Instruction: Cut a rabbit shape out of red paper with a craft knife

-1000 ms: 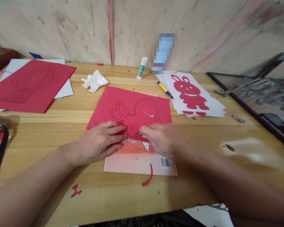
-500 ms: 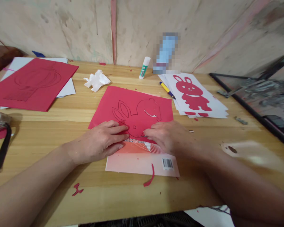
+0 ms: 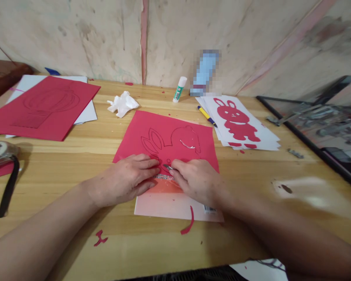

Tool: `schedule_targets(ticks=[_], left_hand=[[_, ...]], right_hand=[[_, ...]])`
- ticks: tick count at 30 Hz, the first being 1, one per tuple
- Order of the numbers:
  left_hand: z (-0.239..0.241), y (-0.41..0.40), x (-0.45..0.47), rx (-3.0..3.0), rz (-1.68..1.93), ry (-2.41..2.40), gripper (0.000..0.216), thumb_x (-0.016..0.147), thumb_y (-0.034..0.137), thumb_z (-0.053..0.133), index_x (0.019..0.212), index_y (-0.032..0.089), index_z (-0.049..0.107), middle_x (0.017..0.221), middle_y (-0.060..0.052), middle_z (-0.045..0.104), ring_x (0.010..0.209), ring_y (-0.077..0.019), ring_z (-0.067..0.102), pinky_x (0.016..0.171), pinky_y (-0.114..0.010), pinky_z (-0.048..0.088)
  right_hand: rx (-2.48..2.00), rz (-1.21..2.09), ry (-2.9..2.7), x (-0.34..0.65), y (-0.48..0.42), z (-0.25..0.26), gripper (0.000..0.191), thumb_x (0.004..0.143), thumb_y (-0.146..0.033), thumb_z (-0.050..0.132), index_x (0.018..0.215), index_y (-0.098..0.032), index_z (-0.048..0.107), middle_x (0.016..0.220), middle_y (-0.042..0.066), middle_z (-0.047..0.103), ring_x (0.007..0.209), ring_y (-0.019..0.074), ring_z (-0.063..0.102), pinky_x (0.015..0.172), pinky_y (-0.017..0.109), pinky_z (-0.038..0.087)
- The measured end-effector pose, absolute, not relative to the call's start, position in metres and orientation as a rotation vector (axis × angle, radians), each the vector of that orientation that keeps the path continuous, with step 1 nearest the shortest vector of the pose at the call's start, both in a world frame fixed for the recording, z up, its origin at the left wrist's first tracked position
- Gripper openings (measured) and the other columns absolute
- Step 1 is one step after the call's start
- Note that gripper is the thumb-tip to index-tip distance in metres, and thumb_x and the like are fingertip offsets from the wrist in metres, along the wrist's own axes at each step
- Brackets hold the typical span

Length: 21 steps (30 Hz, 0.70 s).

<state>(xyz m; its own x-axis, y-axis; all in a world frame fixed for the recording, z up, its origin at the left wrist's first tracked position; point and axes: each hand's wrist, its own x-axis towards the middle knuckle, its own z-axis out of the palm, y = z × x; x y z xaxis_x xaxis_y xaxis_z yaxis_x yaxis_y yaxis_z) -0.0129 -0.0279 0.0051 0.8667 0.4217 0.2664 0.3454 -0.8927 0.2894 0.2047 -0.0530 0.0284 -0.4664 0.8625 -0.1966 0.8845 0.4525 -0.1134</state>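
Observation:
A red paper sheet (image 3: 175, 134) with a partly cut rabbit outline lies on a pink backing pad (image 3: 169, 205) on the wooden table (image 3: 76, 156). My left hand (image 3: 125, 180) rests flat on the sheet's near edge, fingers stretched out and pressing it down. My right hand (image 3: 195, 180) is closed in a pinch around a small craft knife (image 3: 167, 167), whose metal tip touches the red sheet just beyond my left fingertips.
A finished red rabbit (image 3: 236, 119) lies on a stack of white sheets at right, with a yellow pen (image 3: 206, 115) and glue stick (image 3: 179, 88) nearby. Crumpled tissue (image 3: 123, 103) sits behind. Another red sheet (image 3: 43, 107) lies far left. A glass frame (image 3: 324, 125) is at right. Red scraps (image 3: 188, 223) lie near the front.
My right hand has slid left with the knife, bringing its tip close to my left fingertips. The left hand has stayed pressed on the sheet.

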Motion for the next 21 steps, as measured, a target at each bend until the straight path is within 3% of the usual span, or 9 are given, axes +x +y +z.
schedule_targets(ticks=[21], left_hand=[[0.0032, -0.0274, -0.0188, 2.775, 0.407, 0.562, 0.031, 0.095, 0.027, 0.047, 0.118, 0.013, 0.062, 0.126, -0.013, 0.06, 0.117, -0.0249, 0.053, 0.096, -0.041, 0.046]], right_hand=[[1.582, -0.43, 2.593, 0.1989, -0.0492, 0.0233, 0.019, 0.088, -0.026, 0.041, 0.077, -0.018, 0.055, 0.058, 0.0, 0.053, 0.048, 0.0104, 0.034, 0.05, 0.027, 0.018]])
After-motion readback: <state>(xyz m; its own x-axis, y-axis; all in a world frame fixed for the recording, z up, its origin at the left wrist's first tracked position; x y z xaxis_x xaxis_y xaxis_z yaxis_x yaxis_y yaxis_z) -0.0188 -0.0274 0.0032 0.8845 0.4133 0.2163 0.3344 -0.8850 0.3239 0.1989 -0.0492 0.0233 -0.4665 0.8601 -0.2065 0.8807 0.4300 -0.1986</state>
